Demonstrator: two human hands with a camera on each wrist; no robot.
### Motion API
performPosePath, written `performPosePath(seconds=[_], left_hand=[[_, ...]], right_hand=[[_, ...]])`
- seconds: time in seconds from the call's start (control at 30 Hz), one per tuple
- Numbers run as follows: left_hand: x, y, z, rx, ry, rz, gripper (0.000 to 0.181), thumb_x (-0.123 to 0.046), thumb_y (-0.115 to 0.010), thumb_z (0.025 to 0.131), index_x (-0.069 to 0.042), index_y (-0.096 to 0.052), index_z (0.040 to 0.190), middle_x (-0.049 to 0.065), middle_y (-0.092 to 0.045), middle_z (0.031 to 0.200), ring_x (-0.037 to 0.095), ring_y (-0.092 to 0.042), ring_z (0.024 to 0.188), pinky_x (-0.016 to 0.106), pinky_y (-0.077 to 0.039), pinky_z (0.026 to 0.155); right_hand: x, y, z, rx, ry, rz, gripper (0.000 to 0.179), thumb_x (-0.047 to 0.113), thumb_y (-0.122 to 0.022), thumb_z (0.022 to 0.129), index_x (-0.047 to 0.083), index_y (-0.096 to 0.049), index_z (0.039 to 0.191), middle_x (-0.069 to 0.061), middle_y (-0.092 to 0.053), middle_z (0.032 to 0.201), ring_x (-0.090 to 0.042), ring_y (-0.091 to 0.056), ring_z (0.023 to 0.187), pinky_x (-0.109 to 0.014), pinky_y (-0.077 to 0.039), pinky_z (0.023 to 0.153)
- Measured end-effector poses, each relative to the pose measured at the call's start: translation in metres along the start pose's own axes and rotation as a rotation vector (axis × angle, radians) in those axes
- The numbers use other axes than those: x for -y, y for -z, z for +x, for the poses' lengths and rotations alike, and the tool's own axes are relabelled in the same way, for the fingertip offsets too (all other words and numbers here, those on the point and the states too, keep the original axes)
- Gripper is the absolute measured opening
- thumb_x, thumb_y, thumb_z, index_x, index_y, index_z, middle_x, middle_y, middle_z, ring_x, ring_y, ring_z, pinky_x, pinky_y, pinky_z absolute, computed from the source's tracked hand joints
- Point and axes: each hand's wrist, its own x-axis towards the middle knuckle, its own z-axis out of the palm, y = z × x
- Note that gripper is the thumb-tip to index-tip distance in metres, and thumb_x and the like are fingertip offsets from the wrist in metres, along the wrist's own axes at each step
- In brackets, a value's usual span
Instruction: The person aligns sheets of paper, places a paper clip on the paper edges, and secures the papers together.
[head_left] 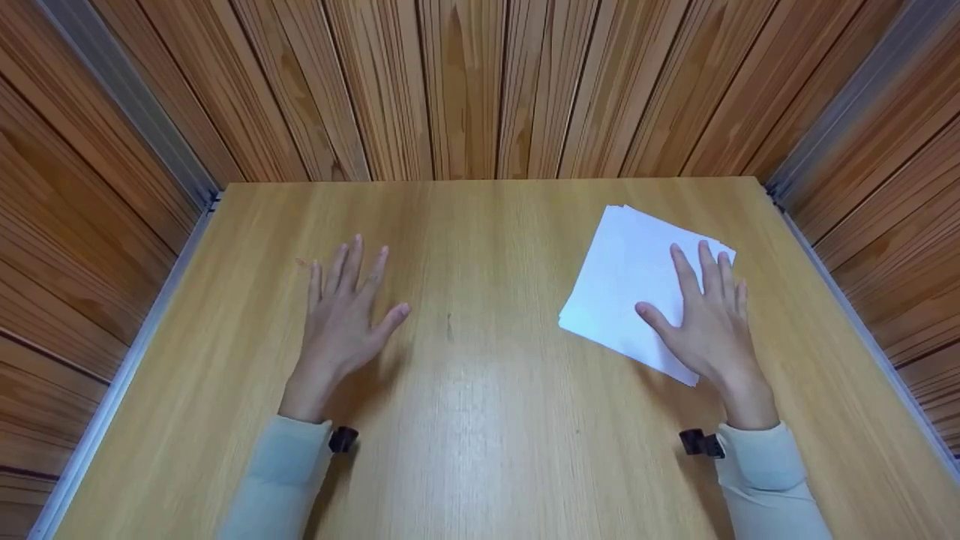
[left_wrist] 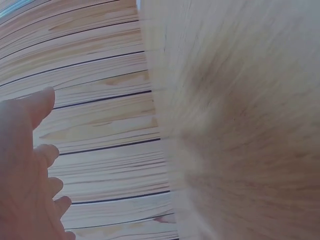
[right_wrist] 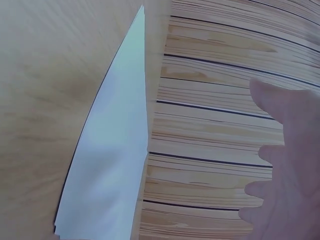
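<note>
A small stack of white paper sheets [head_left: 626, 277] lies at an angle on the right half of the wooden table, its edges slightly out of line. Over its right part hovers my right hand [head_left: 712, 322], fingers straight and thumb spread. In the right wrist view a gap shows between that hand [right_wrist: 295, 165] and the paper [right_wrist: 107, 145]. On the left side my left hand [head_left: 341, 322] is held above bare wood, fingers extended, holding nothing. The left wrist view shows the same hand [left_wrist: 25, 170] raised off the tabletop.
The wooden tabletop [head_left: 480, 420] meets an upright wall of wooden planks [head_left: 465, 90] at the back. Plank walls also stand at the left and right, with grey metal strips [head_left: 135, 352] along the table's sides. A dark wrist device [head_left: 343, 439] sits at each cuff.
</note>
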Motion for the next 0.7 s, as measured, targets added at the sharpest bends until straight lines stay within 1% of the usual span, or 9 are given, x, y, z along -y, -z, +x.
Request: performPosePath(seconds=[0.17,0.27,0.37,0.43,0.53,0.6,0.7], left_hand=[[-0.005,-0.002,0.006,-0.001,-0.019,-0.029,0.084,-0.059,-0.055,0.105,-0.02,-0.02,0.171,0.016,-0.004,0.178,0.037,-0.002,0.164,0.065,0.004,0.128],[-0.007,-0.004,0.01,0.009,-0.021,-0.056,0.084,-0.056,-0.057,0.105,-0.021,-0.02,0.171,0.014,-0.002,0.179,0.036,-0.002,0.165,0.064,0.005,0.128],[-0.009,-0.006,0.014,0.01,-0.024,-0.067,0.084,-0.055,-0.058,0.105,-0.021,-0.02,0.171,0.014,-0.004,0.179,0.036,-0.005,0.164,0.064,0.003,0.128],[-0.011,-0.007,0.016,0.012,-0.03,-0.076,0.083,-0.055,-0.058,0.105,-0.02,-0.021,0.171,0.015,-0.006,0.179,0.038,-0.007,0.164,0.064,0.002,0.128],[-0.013,-0.008,0.019,0.011,-0.041,-0.087,0.083,-0.056,-0.057,0.106,-0.021,-0.021,0.171,0.016,-0.007,0.178,0.039,-0.009,0.164,0.064,0.0,0.128],[-0.014,-0.01,0.021,0.013,-0.045,-0.103,0.082,-0.056,-0.056,0.106,-0.02,-0.021,0.171,0.017,-0.008,0.178,0.039,-0.009,0.164,0.064,0.0,0.129],[-0.016,-0.012,0.022,0.021,-0.044,-0.122,0.082,-0.056,-0.055,0.106,-0.02,-0.02,0.171,0.017,-0.007,0.178,0.038,-0.008,0.164,0.064,-0.001,0.129]], right_hand=[[-0.009,0.004,0.002,0.006,-0.038,0.031,0.097,0.06,-0.061,0.1,0.018,-0.011,0.172,-0.02,0.003,0.178,-0.047,0.009,0.162,-0.073,0.007,0.123],[-0.013,0.007,0.005,0.017,-0.069,0.058,0.097,0.061,-0.06,0.1,0.02,-0.01,0.173,-0.018,0.003,0.178,-0.047,0.008,0.162,-0.079,0.0,0.12],[-0.018,0.012,0.008,0.032,-0.095,0.088,0.096,0.061,-0.059,0.101,0.022,-0.008,0.173,-0.017,0.005,0.178,-0.048,0.007,0.162,-0.085,-0.005,0.114],[-0.021,0.015,0.011,0.032,-0.099,0.105,0.095,0.06,-0.059,0.102,0.021,-0.008,0.173,-0.019,0.004,0.178,-0.049,0.006,0.161,-0.087,-0.008,0.112],[-0.026,0.018,0.015,0.033,-0.098,0.124,0.095,0.056,-0.06,0.103,0.018,-0.009,0.172,-0.023,0.003,0.177,-0.052,0.004,0.161,-0.088,-0.008,0.111],[-0.03,0.019,0.017,0.032,-0.096,0.13,0.095,0.055,-0.061,0.103,0.016,-0.009,0.172,-0.025,0.002,0.176,-0.053,0.002,0.16,-0.088,-0.011,0.111],[-0.034,0.02,0.02,0.038,-0.108,0.14,0.095,0.055,-0.061,0.103,0.016,-0.009,0.172,-0.024,0.002,0.176,-0.055,-0.002,0.159,-0.088,-0.015,0.11]])
